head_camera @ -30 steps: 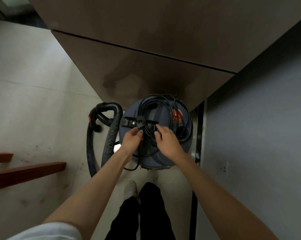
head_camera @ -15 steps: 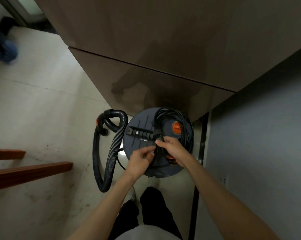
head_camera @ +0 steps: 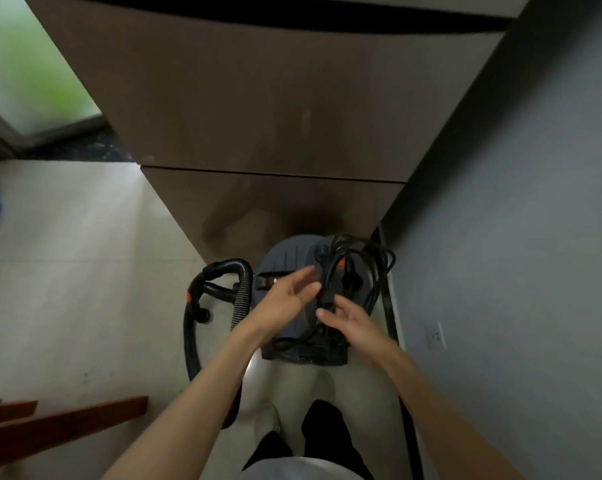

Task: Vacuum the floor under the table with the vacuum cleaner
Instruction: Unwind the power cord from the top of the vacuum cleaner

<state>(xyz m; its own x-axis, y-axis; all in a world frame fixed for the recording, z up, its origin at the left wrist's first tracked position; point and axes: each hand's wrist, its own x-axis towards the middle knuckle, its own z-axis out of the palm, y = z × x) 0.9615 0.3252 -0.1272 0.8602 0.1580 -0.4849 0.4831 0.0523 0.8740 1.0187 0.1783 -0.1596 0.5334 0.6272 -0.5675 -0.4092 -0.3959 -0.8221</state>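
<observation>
The head view is looking straight down on a round, dark grey plastic canister vacuum cleaner (head_camera: 285,268) that is sitting on the pale tiled floor (head_camera: 85,271), tucked into the corner between a tall brown cabinet (head_camera: 258,116) and a grey painted wall (head_camera: 517,237). A bundle of black power cable (head_camera: 355,268) is lying coiled on its lid, partly covering an orange button (head_camera: 341,263), presumably stowed there for storage and needing to be unwound before the machine can run. Both hands are working at that bundle: the left hand (head_camera: 289,297) is hovering with fingers spread and fairly straight, its fingertips touching the cable strands without closing round them, while the right hand (head_camera: 350,322) is reaching in from below with loosely extended fingers against the hanging loop; whether it is pinching anything I cannot tell. A black ribbed hose (head_camera: 240,299) with an orange collar is curling off the canister's left side onto the floor. A white wall socket (head_camera: 435,336) is sitting low on the wall, near the canister. Reddish wooden slats (head_camera: 60,424) are showing at lower left.
</observation>
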